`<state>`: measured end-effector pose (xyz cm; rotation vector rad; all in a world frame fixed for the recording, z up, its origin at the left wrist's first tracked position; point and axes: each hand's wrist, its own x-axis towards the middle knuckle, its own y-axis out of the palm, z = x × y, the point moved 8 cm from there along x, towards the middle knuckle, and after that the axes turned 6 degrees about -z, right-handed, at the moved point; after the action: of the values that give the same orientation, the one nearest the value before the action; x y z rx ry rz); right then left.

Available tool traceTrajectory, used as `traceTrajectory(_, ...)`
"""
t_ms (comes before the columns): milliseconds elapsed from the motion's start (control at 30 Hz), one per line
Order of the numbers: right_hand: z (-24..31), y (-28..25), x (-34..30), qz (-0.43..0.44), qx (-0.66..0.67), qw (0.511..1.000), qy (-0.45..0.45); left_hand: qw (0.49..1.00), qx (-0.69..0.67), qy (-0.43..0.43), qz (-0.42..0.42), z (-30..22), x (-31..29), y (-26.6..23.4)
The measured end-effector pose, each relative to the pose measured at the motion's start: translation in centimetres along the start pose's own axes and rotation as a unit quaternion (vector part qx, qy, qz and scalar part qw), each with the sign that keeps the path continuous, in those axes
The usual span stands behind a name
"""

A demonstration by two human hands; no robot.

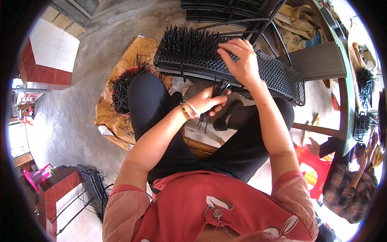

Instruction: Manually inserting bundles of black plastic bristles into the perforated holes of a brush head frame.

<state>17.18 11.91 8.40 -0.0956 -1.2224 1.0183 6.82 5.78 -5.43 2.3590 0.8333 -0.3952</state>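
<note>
My left hand [205,102] is wrapped round a loose bundle of thin black sticks [218,89], held between my knees. In front of me lies a long black perforated metal rack [278,73]. Its left half is packed with black sticks [185,42] standing upright in the holes, while the right half shows bare holes. My right hand [242,58] is over the rack, thumb and fingertips pinched together at the right edge of the standing sticks. Whatever sits between those fingertips is too small to make out.
Left of my knee, a red basin [128,74] of more black sticks rests on a brown sack [105,109]. A black metal frame [264,24] stands behind the rack. To the right are a green-edged table [350,133], a red plastic stool [312,165] and another person [350,193].
</note>
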Motion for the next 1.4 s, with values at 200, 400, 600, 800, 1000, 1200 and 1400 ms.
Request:
traceTrajectory(200,-0.5,2.0,-2.0,0.199,0.069,0.974,0.078,0.999,0.023,0.031,-0.024,-1.2,-0.3,-0.2)
traceTrajectory(400,-2.9,2.4,-2.3,0.183,0.246,0.899,0.312,0.999,0.0,0.026,-0.037,-0.9,-0.2,-0.4)
traceTrajectory(600,-3.3,0.9,-0.3,0.018,0.198,0.941,0.275,0.998,-0.032,-0.059,-0.008,1.0,0.4,-0.9)
traceTrajectory(800,-2.0,0.7,0.8,-0.03,0.015,0.994,0.105,0.996,-0.057,-0.063,-0.018,1.0,0.2,-1.1)
traceTrajectory(1000,-1.7,0.5,0.7,-0.044,-0.001,0.995,0.093,0.997,-0.043,-0.056,-0.029,0.9,-0.1,-1.3)
traceTrajectory(1200,-1.6,0.1,0.6,-0.063,-0.012,0.993,0.1,0.997,-0.047,-0.06,-0.026,1.1,0.0,-1.5)
traceTrajectory(1400,-0.6,1.4,0.1,-0.04,-0.001,0.997,0.068,0.999,-0.018,-0.047,-0.017,1.1,0.1,-1.4)
